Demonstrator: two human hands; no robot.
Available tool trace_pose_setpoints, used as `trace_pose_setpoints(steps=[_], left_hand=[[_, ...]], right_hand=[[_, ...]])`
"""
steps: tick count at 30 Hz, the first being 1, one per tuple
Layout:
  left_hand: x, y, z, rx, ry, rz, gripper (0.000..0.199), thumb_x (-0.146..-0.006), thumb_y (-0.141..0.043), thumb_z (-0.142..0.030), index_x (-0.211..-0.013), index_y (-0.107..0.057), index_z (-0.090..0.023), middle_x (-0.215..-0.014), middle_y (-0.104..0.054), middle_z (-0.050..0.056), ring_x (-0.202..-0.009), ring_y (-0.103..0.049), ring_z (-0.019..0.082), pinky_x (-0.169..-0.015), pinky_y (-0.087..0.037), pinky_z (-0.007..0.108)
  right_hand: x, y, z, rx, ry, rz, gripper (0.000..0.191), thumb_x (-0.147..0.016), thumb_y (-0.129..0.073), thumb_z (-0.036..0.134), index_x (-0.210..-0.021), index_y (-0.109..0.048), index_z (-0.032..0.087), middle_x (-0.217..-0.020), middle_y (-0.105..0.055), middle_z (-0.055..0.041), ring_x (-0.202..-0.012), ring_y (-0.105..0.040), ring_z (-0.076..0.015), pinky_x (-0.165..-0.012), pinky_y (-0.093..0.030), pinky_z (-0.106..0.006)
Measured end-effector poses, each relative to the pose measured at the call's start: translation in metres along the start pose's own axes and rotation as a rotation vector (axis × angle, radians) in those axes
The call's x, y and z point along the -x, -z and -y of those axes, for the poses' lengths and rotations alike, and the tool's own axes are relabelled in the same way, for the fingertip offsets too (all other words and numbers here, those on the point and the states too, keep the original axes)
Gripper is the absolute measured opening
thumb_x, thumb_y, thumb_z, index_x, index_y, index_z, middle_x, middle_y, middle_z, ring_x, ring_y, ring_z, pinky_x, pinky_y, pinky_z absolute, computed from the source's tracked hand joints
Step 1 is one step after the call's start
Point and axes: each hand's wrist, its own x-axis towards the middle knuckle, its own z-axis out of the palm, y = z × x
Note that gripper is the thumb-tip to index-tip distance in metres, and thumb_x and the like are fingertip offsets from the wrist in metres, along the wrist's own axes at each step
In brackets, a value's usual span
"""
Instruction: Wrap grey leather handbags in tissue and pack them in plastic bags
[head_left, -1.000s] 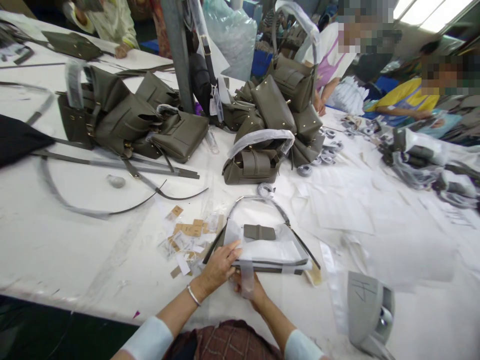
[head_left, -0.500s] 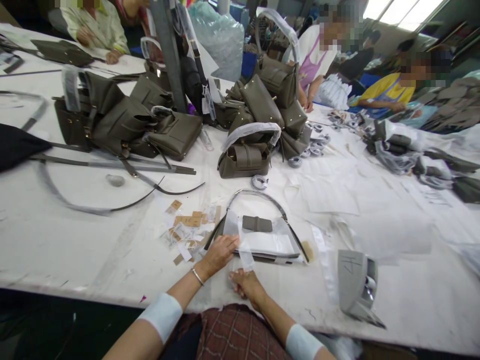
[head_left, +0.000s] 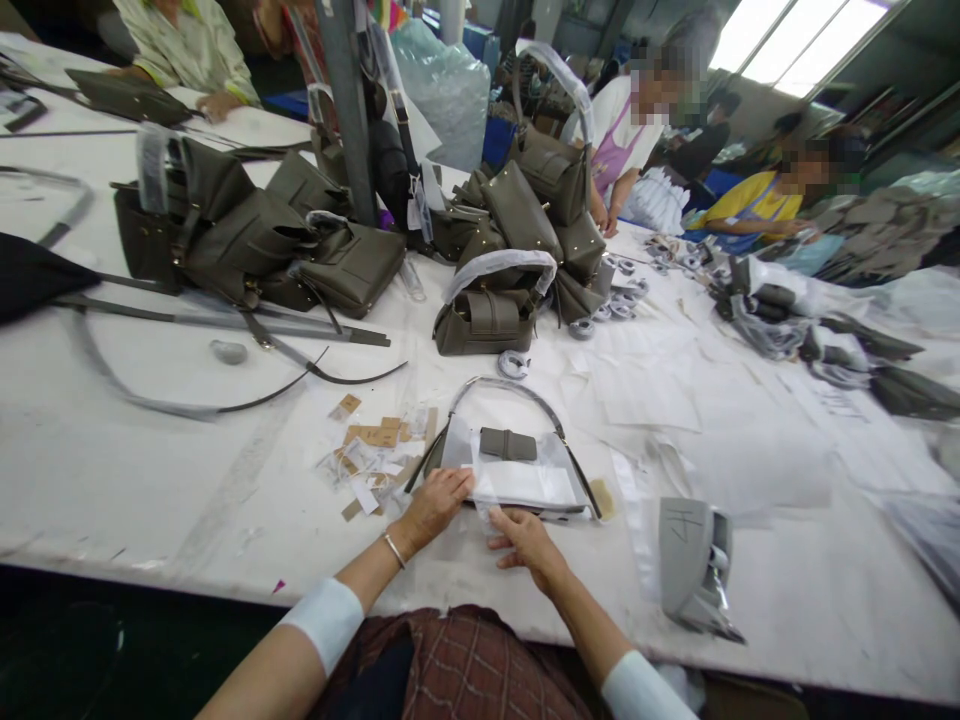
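Note:
A dark olive handbag (head_left: 508, 445) lies in front of me, its body covered with white and translucent wrapping and its handle arching away. My left hand (head_left: 439, 500) rests on the bag's left front, fingers stretched flat on the wrapping. Between my hands, a strip of clear tape (head_left: 486, 510) runs down over the bag's front edge. My right hand (head_left: 531, 545) is at that edge, its fingers spread and the foremost ones touching the lower part of the strip. Grey, with handwritten marks, a tape dispenser (head_left: 684, 560) stands to the right.
Brown card tags and clear scraps (head_left: 375, 450) lie left of the bag. Beyond it stand another olive handbag (head_left: 484, 315) and a grey coil (head_left: 514, 364). Piled olive bags (head_left: 247, 235) surround a metal post (head_left: 349, 110). White sheets (head_left: 735, 430) lie right. Co-workers are across the table.
My right hand has moved up and right from below the bag to its front edge, and its fingers have spread. The tape strip now lies against the edge. My left hand stays.

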Motion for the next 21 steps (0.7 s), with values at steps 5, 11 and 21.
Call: trace_pose_setpoints(steps=[5, 11, 21], left_hand=[[-0.001, 0.003, -0.003, 0.019, 0.017, 0.009, 0.041, -0.09, -0.042, -0.005, -0.128, -0.051, -0.017, -0.124, -0.062, 0.013, -0.113, -0.058, 0.023, -0.092, -0.046, 0.041], [0.0, 0.004, -0.004, 0.016, 0.006, -0.036, 0.038, -0.091, -0.042, -0.006, -0.127, -0.05, -0.014, -0.122, -0.062, 0.014, -0.112, -0.058, 0.023, -0.093, -0.047, 0.042], [0.002, -0.002, -0.004, 0.057, 0.043, -0.06, 0.028, -0.093, -0.045, -0.011, -0.119, -0.052, -0.015, -0.117, -0.063, 0.013, -0.108, -0.06, 0.023, -0.091, -0.048, 0.041]], right_hand=[[0.008, -0.003, 0.012, 0.251, 0.35, -0.304, 0.042, -0.082, -0.057, 0.058, -0.065, -0.057, 0.02, -0.056, -0.056, -0.001, -0.053, -0.054, -0.0161, -0.049, -0.044, -0.027], [0.031, 0.013, 0.063, 0.832, 1.105, -0.568, 0.019, -0.093, -0.055, 0.027, -0.08, -0.068, 0.023, -0.081, -0.066, -0.006, -0.082, -0.058, -0.0208, -0.082, -0.043, -0.036], [-0.002, -0.019, 0.021, 0.883, 1.352, -0.119, 0.019, -0.09, -0.045, 0.01, -0.086, -0.06, 0.022, -0.098, -0.069, -0.0072, -0.099, -0.063, -0.0195, -0.102, -0.048, -0.041]])
